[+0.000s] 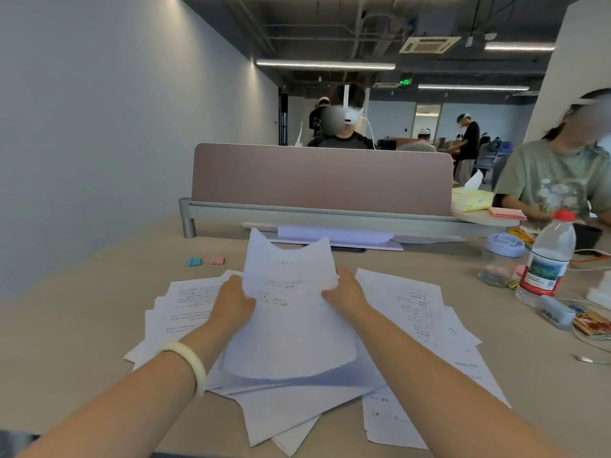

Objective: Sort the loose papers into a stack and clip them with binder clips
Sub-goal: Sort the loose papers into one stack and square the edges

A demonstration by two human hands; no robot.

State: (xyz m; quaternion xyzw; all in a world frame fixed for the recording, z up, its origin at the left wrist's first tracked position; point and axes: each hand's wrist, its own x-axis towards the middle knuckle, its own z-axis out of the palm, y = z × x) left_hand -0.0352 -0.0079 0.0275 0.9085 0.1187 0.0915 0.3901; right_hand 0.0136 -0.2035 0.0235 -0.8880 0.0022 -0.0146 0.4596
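Head view: left hand (233, 300) and right hand (347, 292) each pinch a side edge of a lifted sheaf of papers (291, 312), its top corners drooping. Best to tap its lower edge square on the counter (82, 325), then gather the loose sheets (416, 309) beneath; the binder clips (205, 261) wait far left

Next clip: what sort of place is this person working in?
Probably an open-plan office or shared workroom: a padded desk divider stands at the table's far edge, another person works at the next seat with more people at desks behind, and strip lights hang under an exposed ceiling.
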